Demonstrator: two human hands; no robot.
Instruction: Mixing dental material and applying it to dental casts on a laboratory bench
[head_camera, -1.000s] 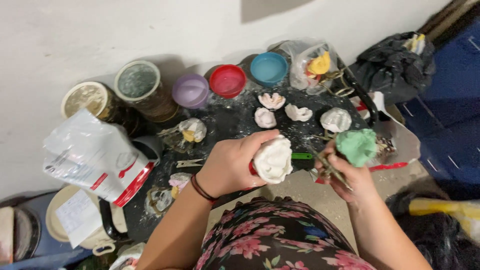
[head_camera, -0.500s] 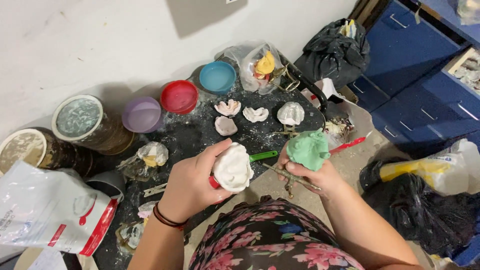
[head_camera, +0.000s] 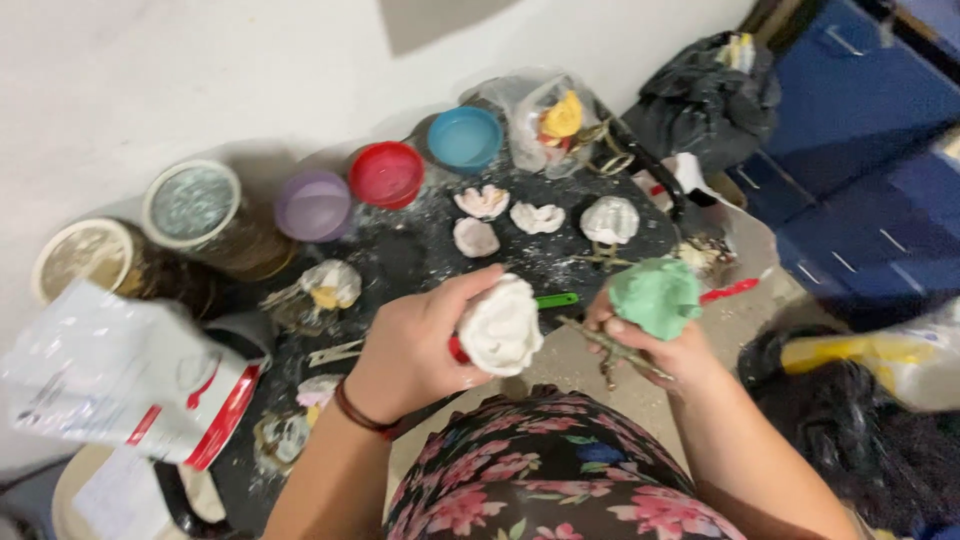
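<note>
My left hand (head_camera: 420, 345) grips a white flower-shaped clay piece (head_camera: 500, 325) at mid-frame, above my floral-patterned lap. My right hand (head_camera: 655, 350) holds a green lump of clay (head_camera: 655, 297) together with a thin brown twig-like wire stem (head_camera: 610, 350) that sticks out to the left under the fingers. The two hands are close together, a short gap between the white flower and the green lump. Behind them a green-handled tool (head_camera: 555, 300) lies on the dark work surface (head_camera: 400, 250).
Several white clay flowers (head_camera: 535, 217) lie on the dark surface. Small tubs stand along the wall: blue (head_camera: 465, 138), red (head_camera: 386, 174), purple (head_camera: 313, 205), plus two tins (head_camera: 195, 205). A white and red bag (head_camera: 120, 375) sits left; black bags (head_camera: 700, 85) and blue drawers (head_camera: 860, 150) right.
The view has shifted slightly, so everything sits a little lower and to the right. Both hands keep their hold on the white flower and the green lump, staying close together.
</note>
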